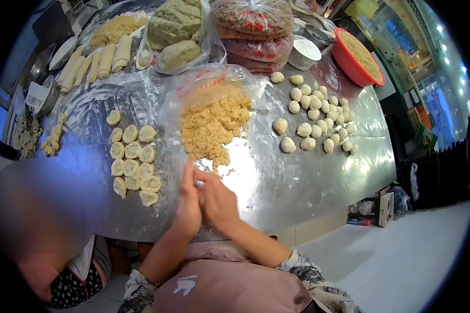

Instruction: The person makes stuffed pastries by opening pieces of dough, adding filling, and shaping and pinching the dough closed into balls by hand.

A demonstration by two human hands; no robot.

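My left hand and my right hand meet at the table's near edge, palms facing, the left fingers stretched forward and the right fingers curled against the left palm. Whatever lies between them is hidden. Just beyond the fingertips a crumbly yellow-brown filling spills from a clear plastic bag. To the left, flat coiled dough pieces lie in rows. Many round pale dough balls are spread on the right of the metal table.
Dough rolls and a yellow dough mass lie back left. Bagged green dough, stacked red-brown bags, a white-powder container and a red basin stand along the back. Another person is at lower left.
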